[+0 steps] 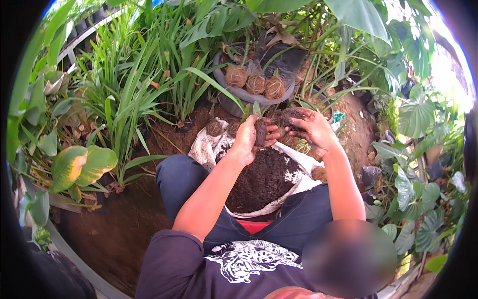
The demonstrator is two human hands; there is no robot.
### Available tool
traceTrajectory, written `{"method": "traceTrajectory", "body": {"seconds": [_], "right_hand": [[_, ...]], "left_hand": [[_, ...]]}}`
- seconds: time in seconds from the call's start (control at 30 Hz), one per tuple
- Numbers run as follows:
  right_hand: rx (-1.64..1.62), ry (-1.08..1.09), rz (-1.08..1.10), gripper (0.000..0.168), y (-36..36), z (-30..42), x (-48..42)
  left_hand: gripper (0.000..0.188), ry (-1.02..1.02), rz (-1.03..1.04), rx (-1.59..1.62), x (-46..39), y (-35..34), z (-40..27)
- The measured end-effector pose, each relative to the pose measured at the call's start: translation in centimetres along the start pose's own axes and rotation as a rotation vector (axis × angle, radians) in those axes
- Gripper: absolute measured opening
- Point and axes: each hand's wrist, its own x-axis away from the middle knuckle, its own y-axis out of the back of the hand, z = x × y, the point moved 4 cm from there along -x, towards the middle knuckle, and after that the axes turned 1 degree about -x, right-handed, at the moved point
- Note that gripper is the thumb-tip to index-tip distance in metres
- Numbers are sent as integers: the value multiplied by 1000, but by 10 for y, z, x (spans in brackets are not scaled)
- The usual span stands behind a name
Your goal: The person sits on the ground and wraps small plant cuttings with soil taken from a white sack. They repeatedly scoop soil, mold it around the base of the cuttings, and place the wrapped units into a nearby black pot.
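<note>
My left hand cups a small seedling whose dark root ball rests against the fingers. Its short green leaf points up past the thumb. In my right hand, a loose clump of dark potting soil sits between thumb and fingers, a small gap away from the seedling. Below both hands, between my legs, lies an open white woven sack with dark potting mix heaped in it. White granules show along the mix's right side.
Beyond the sack stands a grey plastic basin with three fibre-wrapped, string-tied balls. More such balls lie by the sack's far edge, and another at its right. Strap-leaved plants crowd the left; broad-leaved plants line the right.
</note>
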Motion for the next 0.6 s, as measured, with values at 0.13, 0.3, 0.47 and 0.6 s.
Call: {"method": "traceTrajectory", "body": {"seconds": [0.13, 0.3, 0.47, 0.6], "right_hand": [[-213, 39, -32, 34, -10, -23, 7], [-23, 234, -224, 34, -1, -46, 0], [239, 454, -372, 30, -6, -38, 6], [235, 499, -444, 30, 0, -32, 8]], "left_hand": [[44, 19, 21, -6, -10, 1, 9], [38, 2, 17, -88, -22, -12, 19], [33, -39, 7, -31, -33, -29, 21], [35, -101, 11, 4, -45, -34, 20]]}}
